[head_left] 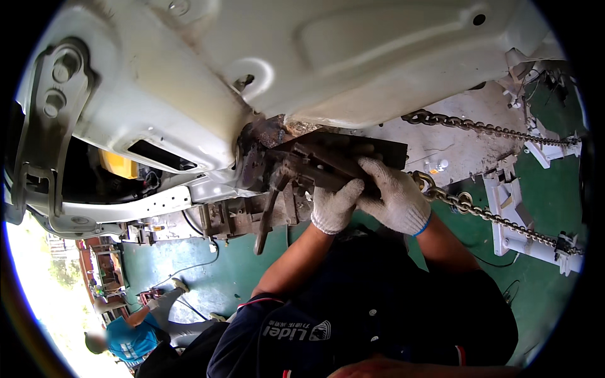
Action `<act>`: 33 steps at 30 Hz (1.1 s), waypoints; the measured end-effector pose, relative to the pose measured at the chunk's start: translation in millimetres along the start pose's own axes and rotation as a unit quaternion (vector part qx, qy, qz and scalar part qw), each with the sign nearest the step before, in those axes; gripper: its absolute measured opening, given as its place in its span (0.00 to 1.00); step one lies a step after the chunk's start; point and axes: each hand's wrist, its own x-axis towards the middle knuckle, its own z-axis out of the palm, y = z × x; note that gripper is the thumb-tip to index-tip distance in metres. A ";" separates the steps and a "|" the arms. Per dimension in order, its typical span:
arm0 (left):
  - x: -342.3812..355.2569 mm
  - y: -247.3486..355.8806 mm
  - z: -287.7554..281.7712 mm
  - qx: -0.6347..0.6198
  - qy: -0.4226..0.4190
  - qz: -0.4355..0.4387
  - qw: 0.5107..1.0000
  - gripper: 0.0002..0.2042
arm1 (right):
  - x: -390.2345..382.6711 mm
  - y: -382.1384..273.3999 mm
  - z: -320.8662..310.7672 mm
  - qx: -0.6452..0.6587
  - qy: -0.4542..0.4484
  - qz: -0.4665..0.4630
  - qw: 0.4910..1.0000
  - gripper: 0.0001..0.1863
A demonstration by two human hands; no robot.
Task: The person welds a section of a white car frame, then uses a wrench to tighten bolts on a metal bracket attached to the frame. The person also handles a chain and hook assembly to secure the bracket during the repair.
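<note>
Overhead, a dark, rusty metal clamp (305,171) sits against the corroded end (255,148) of a pale vehicle body's frame rail. From its left part a bar (268,220) hangs down at a slant. My left hand (334,205), in a white knit glove, is closed on the clamp's underside, its fingers mostly hidden. Also gloved, my right hand (400,198) grips the clamp's right end beside a dark flat plate (391,151). The two hands touch or nearly touch. Close to my right wrist, a heavy chain (463,205) runs off to the right.
A second chain (479,126) stretches right to a white stand (548,145); another white stand (504,214) is below it. A bolted bracket (57,107) hangs at left. Cables cross the green floor (242,277). A person in blue (129,334) is at lower left.
</note>
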 end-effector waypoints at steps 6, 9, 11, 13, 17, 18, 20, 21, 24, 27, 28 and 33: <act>7.4 7.1 -0.2 0.002 -0.003 -0.038 0.999 0.37 | 8.1 -9.2 -3.3 -0.013 0.029 -0.004 0.999 0.34; 9.2 8.8 4.3 0.006 0.003 -0.017 1.000 0.34 | 13.1 -13.2 -6.6 0.000 0.022 -0.009 1.000 0.33; 9.2 11.3 6.6 0.009 0.018 -0.012 1.000 0.33 | 16.5 -18.0 -9.4 0.007 0.016 -0.013 1.000 0.33; 8.8 16.8 6.8 0.015 0.034 -0.020 0.999 0.32 | 21.3 -24.4 -12.5 0.020 0.007 -0.006 1.000 0.32; 12.2 32.4 1.7 0.034 0.110 -0.022 0.993 0.30 | 40.7 -32.6 -12.1 0.053 0.014 -0.029 0.998 0.31; 13.1 33.9 2.9 0.032 0.109 -0.023 0.993 0.30 | 43.9 -32.8 -11.2 0.059 0.022 -0.048 0.997 0.31; 15.7 36.3 6.0 0.036 0.123 -0.004 0.992 0.31 | 45.2 -30.5 -11.4 0.089 0.010 -0.043 0.995 0.30; 17.0 39.5 6.3 0.024 0.102 -0.013 0.994 0.31 | 43.9 -29.0 -10.8 0.104 0.017 -0.052 0.993 0.30; 16.6 46.4 12.8 -0.032 0.089 -0.054 0.994 0.30 | 36.8 -21.3 -12.8 0.231 0.014 -0.076 0.970 0.31; 15.7 49.3 19.6 -0.067 0.107 -0.060 0.990 0.29 | 33.3 -15.1 -12.6 0.334 0.018 -0.085 0.938 0.31; 15.5 49.9 21.1 -0.074 0.111 -0.061 0.989 0.29 | 33.0 -14.0 -11.5 0.354 0.019 -0.086 0.931 0.30; 18.1 52.8 21.3 -0.072 0.109 -0.072 0.989 0.29 | 33.6 -11.8 -4.7 0.319 0.054 -0.100 0.941 0.29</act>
